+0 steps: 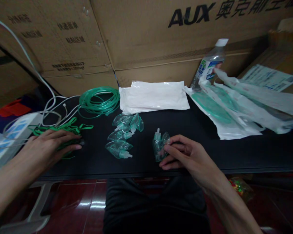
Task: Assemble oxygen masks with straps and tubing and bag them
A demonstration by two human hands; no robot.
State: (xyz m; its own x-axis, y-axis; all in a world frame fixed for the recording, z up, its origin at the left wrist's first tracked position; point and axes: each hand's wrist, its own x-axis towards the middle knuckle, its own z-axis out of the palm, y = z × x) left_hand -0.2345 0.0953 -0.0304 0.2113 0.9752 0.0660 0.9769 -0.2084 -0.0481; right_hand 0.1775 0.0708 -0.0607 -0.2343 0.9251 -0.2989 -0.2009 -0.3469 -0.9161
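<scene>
My right hand [185, 154] is closed on the edge of a small clear-green oxygen mask [158, 148], held with its pale connector upward near the table's front edge. My left hand [56, 143] lies over a tangle of green elastic straps [72, 126], fingers curled on it; a small clear bit shows at its fingertips, too blurred to name. Between the hands lie several similar masks [118, 148] with pale connectors, grouped on the black table.
A coil of green tubing [99, 100] lies behind the straps, beside white cables [50, 105] and a power strip [14, 136]. White packets [155, 97] lie at the back. Opened packages [224, 125] and a plastic bottle [208, 63] are right. Cardboard boxes [146, 39] stand behind.
</scene>
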